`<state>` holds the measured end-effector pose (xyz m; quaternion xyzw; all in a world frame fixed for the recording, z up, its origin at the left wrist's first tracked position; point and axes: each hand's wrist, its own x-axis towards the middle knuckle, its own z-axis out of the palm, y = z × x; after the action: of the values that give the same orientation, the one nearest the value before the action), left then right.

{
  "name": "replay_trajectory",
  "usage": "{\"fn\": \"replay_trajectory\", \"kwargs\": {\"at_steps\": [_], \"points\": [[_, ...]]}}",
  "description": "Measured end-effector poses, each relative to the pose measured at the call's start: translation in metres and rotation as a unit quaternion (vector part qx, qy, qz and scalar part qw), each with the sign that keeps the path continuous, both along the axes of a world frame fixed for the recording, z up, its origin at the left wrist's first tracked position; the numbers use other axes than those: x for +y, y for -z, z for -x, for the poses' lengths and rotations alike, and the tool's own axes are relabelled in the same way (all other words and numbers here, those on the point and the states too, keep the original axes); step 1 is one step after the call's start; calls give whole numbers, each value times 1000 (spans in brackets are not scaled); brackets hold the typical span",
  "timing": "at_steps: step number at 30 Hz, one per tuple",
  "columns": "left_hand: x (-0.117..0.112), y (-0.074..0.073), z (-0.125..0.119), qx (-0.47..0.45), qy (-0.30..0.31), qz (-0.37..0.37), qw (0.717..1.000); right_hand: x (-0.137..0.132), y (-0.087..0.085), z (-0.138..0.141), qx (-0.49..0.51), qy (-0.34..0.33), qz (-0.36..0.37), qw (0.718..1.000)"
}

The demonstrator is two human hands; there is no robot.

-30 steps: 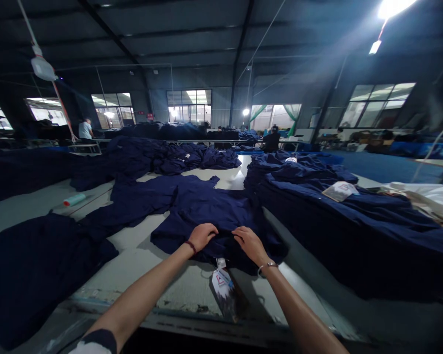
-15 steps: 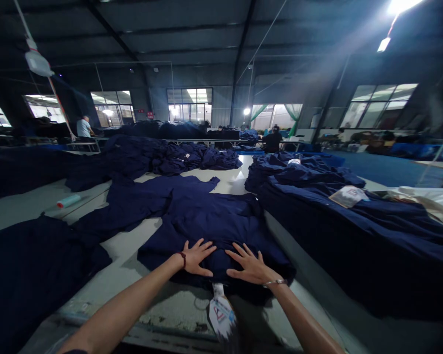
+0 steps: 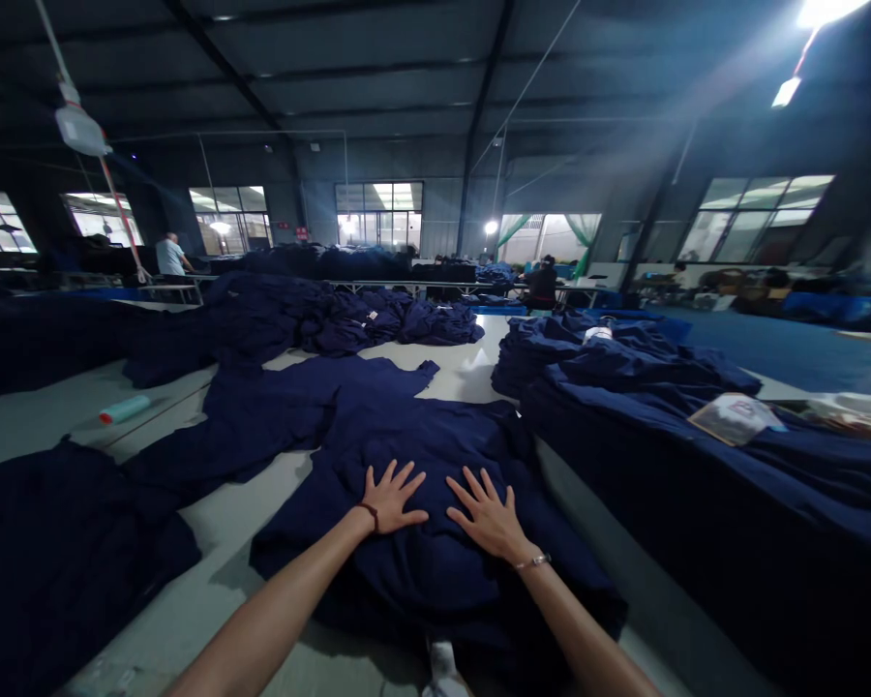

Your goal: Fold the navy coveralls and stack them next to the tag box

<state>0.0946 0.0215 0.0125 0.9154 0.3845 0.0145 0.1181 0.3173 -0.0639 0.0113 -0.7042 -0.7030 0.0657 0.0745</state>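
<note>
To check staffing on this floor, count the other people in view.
2: a person in a light shirt at the far left, and a person in dark clothing by the far tables. More may be hidden behind the navy garment piles.

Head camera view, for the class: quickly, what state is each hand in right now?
Left hand: open, fingers spread, resting flat on the navy garment, not gripping.
Right hand: open, fingers spread, resting flat on the same garment, not gripping.
</note>
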Motion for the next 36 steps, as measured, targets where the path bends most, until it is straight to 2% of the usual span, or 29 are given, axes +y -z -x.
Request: {"fn": "replay_trajectory", "kwargs": {"at_steps": [3, 7, 9, 13, 16, 19, 21, 26, 29, 32, 36], "points": [[9, -6, -3, -18, 9, 6, 1000, 9, -9, -2, 7, -4, -1, 1000], [34, -16, -16, -73, 31, -58, 995, 37, -19, -3, -3, -5, -52, 999], [49, -12, -21, -60, 24, -69, 996, 50, -15, -6, -6, 1, -45, 999], [75, -1, -29, -17, -39, -45, 998, 72, -9, -12, 4, 37, -20, 999], [98, -6, -42, -35, -50, -83, 995, 99, -17, -17, 15, 42, -54, 998], [129, -16, -61, -61, -24, -106, 992, 136, -24, -25, 14, 31, -73, 997], [151, -17, -69, -57, -12, -96, 994, 157, -19, -34, 1, 35, -58, 998], [186, -1, -69, 15, -76, -36, 996, 182, 7, -56, -24, 83, -16, 996], [200, 4, -71, -1, -74, -89, 993, 195, 10, -64, -37, 88, -62, 993], [220, -1, -77, -29, -59, -181, 981, 219, 5, -73, -64, 64, -123, 988], [249, -11, -83, 7, -74, -223, 972, 253, 3, -86, -114, 35, -95, 988]]}}
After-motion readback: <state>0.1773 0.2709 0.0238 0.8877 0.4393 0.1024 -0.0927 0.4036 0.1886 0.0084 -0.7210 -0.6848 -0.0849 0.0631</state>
